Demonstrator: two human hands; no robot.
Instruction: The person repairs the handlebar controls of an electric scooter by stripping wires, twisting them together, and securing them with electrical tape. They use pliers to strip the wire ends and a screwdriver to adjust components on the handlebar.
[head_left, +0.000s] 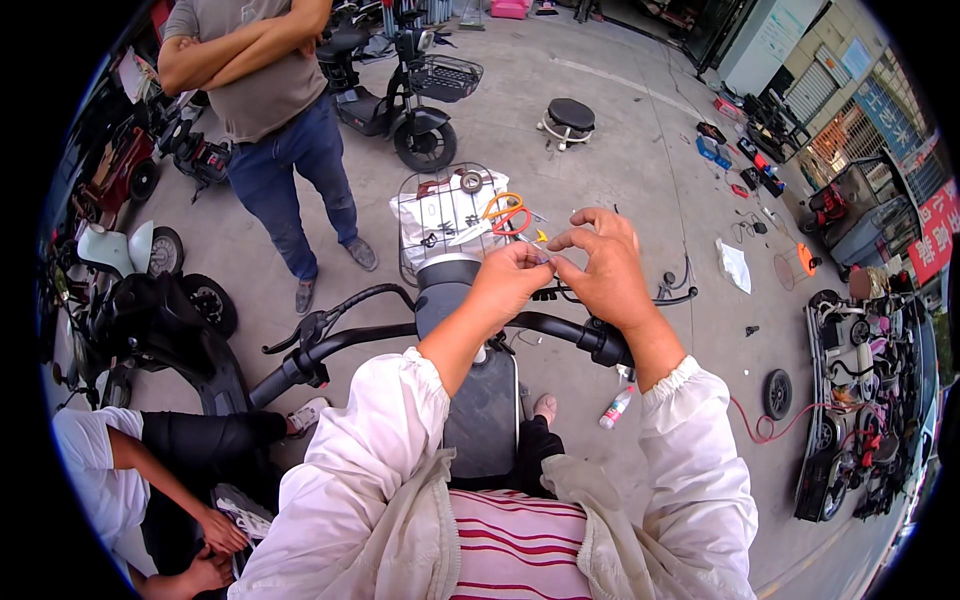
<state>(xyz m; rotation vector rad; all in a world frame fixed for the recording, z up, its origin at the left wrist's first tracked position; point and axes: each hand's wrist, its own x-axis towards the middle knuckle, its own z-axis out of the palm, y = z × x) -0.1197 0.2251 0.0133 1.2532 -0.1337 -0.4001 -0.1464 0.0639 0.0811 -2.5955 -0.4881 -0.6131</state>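
Above the scooter's handlebar (375, 338), my left hand (512, 280) and my right hand (606, 268) meet fingertip to fingertip. Both are closed in a pinch on something small and dark, too small to name. Just beyond them is the wire front basket (404, 240), with a white bag (432, 218) in it. Scissors (492, 222) with orange and red handles lie on the basket, near a roll of tape (471, 181). A small yellow piece (542, 236) shows close to my fingers.
A person (258, 100) with folded arms stands ahead to the left; another (95, 470) sits at lower left. Around me are a parked scooter (410, 100), a black stool (571, 118), a bottle (615, 408), a tyre (777, 394) and a red hose (760, 437).
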